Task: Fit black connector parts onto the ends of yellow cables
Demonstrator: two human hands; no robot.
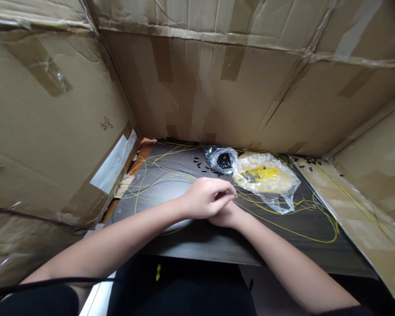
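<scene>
My left hand [200,198] is closed, its thumb and fingers drawn together in a pinch at the middle of the tabletop. What sits between those fingertips is too small to make out. Behind and below it, my right hand [224,215] is mostly covered, and its fingers are hidden. The two hands overlap and seem to touch. Thin yellow cables [260,203] come out beside the fingertips and loop away to the right. More yellow and black cables spread out to the left, near my left wrist.
Behind my hands lie a clear bag of small black parts [224,161] and a clear bag of small yellow parts [263,172]. Loose black pieces [197,162] are scattered beside them. Tall cardboard walls [191,92] enclose the dark table [191,245] at the back and sides.
</scene>
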